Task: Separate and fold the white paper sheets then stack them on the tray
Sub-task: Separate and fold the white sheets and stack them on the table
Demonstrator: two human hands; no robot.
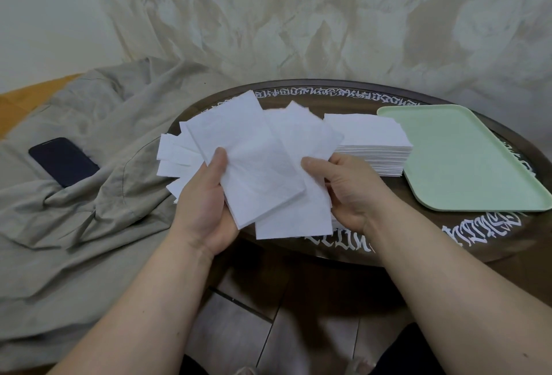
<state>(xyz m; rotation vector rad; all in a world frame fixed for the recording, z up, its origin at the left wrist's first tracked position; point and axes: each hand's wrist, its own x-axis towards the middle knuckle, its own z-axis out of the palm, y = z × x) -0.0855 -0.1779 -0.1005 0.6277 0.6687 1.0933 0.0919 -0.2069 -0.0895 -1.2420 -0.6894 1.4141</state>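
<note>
Both hands, left hand (pixel 206 198) and right hand (pixel 349 192), were seen pinching white paper sheets (pixel 263 165) above the table (pixel 388 243). Separation was judged under way; folding was called for next. Nothing had been stacked on the tray (pixel 466 159).

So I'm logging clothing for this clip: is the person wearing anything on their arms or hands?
No. Both forearms are bare as far as the frame shows, with no sleeves, gloves, watch or rings visible on the left hand or the right hand.
</note>
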